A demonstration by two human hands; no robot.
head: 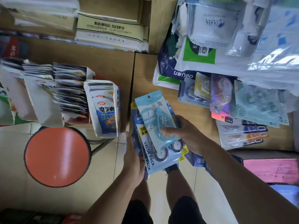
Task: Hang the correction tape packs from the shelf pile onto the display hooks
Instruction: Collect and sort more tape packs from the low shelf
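Right now both hands hold a fanned stack of correction tape packs (152, 131) over the tiled floor, just off the front edge of the wooden shelf (142, 75). Left hand (133, 160) grips the stack's lower left edge, fingers curled behind the cards, thumb along the side. Right hand (186, 135) grips from the right, thumb pressed on the clear blister of the top light-blue pack, other fingers hidden behind. Lower packs read "VALUE PACK". More tape packs lie in a loose pile (234, 110) at the shelf's right end, partly under white plastic bags (218, 50). Snack sachet boxes (103, 109) stand near the shelf's left front edge. An orange round stool (56, 157) sits on the floor, left of the hands. Stacked paper reams (110, 29) sit at the back.
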